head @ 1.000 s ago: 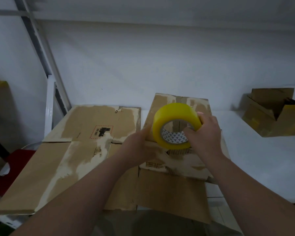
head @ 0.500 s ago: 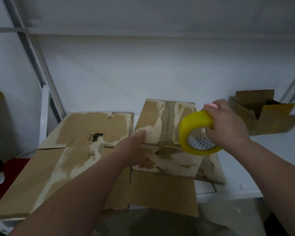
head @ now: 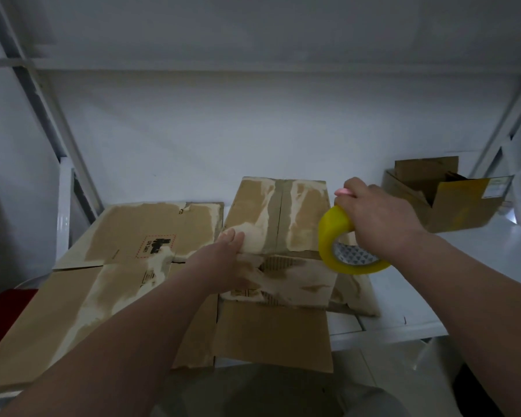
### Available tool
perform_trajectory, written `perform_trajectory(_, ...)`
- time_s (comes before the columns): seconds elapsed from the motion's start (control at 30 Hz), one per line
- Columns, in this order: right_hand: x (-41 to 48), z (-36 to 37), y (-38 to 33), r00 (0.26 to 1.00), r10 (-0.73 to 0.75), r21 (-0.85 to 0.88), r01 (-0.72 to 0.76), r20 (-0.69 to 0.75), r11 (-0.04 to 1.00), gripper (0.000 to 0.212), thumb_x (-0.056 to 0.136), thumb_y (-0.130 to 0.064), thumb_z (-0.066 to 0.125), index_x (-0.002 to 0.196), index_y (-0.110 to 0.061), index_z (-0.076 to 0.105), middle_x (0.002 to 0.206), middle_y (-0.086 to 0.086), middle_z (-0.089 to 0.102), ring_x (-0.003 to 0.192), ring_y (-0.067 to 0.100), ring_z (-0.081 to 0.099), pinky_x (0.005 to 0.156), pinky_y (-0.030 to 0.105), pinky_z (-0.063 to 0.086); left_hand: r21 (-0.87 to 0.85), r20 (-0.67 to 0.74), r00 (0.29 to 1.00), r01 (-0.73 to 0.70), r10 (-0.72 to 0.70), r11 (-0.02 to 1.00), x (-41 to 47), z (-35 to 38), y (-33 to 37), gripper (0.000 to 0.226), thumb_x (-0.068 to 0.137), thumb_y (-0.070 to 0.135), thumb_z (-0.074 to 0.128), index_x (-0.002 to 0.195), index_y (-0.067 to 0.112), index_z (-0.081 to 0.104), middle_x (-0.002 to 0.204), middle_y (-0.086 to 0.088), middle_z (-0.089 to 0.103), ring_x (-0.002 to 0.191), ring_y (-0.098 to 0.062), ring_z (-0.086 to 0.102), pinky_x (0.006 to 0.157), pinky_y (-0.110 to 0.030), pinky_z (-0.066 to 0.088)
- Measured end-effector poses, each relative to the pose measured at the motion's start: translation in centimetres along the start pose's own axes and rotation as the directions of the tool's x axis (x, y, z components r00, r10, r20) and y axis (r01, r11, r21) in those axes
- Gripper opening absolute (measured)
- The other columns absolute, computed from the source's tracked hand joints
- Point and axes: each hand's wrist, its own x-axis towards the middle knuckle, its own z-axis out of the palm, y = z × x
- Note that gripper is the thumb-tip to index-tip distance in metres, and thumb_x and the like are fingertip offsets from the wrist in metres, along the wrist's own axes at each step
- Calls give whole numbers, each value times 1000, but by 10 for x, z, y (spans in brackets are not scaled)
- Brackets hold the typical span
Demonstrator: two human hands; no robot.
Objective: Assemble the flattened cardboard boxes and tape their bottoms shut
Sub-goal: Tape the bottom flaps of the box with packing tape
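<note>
A worn brown cardboard box (head: 286,224) stands on the white table (head: 469,254), its closed bottom flaps facing up and a strip of tape down the middle seam. My left hand (head: 226,260) rests on its near left edge, fingers laid on the top flap. My right hand (head: 376,218) grips a yellow tape roll (head: 340,245) and holds it just off the box's right edge. A flattened cardboard box (head: 112,275) lies to the left on the table.
An assembled open cardboard box (head: 445,191) sits at the back right of the table. White shelf uprights rise at both sides. A red object (head: 3,314) lies low at the left, beyond the table edge.
My right hand has carried the tape roll from in front of the box's middle out to its right side. My left hand stays on the box's left edge.
</note>
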Motion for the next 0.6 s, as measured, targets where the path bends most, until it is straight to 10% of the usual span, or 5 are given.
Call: perform_trajectory(0.6,-24,54,8,975,-59,-69,75,212,995,49,88,-16,60,134,-23,45,133,1,34,116,20,43,85,30,49,94,45,998,34,-38,995,1,5,-1,106,76,68,60,152,32,-3,161,-4,-8,148,-23,6,115,-47,25)
